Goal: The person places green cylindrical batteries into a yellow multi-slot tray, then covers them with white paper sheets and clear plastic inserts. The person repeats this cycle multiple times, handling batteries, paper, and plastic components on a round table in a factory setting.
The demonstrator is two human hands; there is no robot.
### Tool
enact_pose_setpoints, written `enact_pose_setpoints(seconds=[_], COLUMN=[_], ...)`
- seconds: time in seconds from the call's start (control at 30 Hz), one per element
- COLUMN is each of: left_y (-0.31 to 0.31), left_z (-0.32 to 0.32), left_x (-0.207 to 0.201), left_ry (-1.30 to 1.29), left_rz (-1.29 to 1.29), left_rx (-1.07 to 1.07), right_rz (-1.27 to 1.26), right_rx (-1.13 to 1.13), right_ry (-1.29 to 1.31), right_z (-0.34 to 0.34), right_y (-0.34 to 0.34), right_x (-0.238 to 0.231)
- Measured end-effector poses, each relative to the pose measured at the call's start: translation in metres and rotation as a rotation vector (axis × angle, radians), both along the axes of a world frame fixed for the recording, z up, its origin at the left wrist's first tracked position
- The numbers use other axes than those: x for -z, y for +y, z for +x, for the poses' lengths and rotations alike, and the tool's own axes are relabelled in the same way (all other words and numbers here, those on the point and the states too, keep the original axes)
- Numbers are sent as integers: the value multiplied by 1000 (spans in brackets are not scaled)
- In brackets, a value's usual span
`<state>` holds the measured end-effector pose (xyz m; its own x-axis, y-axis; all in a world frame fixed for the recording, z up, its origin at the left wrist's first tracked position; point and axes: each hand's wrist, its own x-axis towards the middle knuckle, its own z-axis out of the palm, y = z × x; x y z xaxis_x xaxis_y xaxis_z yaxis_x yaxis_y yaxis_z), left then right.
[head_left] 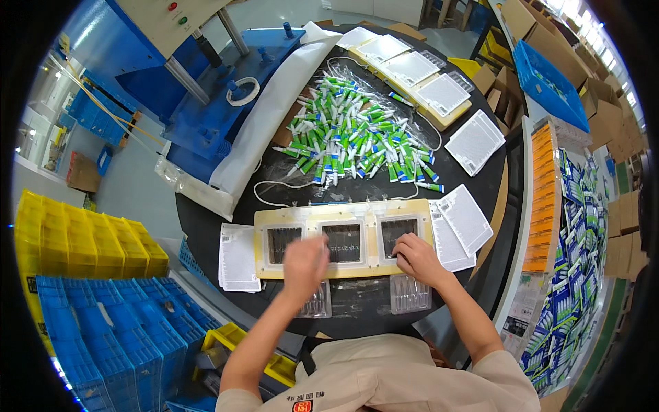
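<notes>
In front of me lies a yellow frame [343, 270] with three openings lined with clear plastic. My left hand [305, 264], smeared by motion, hangs over the frame between the left and middle openings. Whether it holds anything does not show. At the right opening, my right hand [417, 257] has its fingers curled together at the inner edge; what they grip is hidden. Clear blister trays [410, 296] with ribbed hollows stick out below the frame, near both forearms. Behind the frame is a big heap of small green and white tubes [357, 130] with blue ends.
White printed cards lie left [238, 257] and right [465, 221] of the frame. A second yellow frame [446, 120] bearing cards stands at the back. A blue press machine [240, 89] rises at back left. Blue crates [117, 329] and yellow bins [89, 240] crowd the left.
</notes>
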<state>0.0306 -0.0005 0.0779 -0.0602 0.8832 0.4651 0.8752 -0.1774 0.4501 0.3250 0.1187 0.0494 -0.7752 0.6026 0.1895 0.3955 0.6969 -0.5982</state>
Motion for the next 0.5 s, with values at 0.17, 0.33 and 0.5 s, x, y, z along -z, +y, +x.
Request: enact_pose_setpoints(seconds=[0.17, 0.33, 0.5], left_y=[124, 207, 200], left_z=[-75, -96, -110], left_x=[24, 51, 34], left_ry=[-97, 16, -173], left_rz=[-103, -339, -288], left_rx=[-235, -74, -20], right_rz=[-631, -521, 114], right_rx=[228, 363, 520], right_ry=[-56, 142, 146], right_z=[-10, -73, -199], right_y=[17, 61, 123], right_x=[-31, -44, 3])
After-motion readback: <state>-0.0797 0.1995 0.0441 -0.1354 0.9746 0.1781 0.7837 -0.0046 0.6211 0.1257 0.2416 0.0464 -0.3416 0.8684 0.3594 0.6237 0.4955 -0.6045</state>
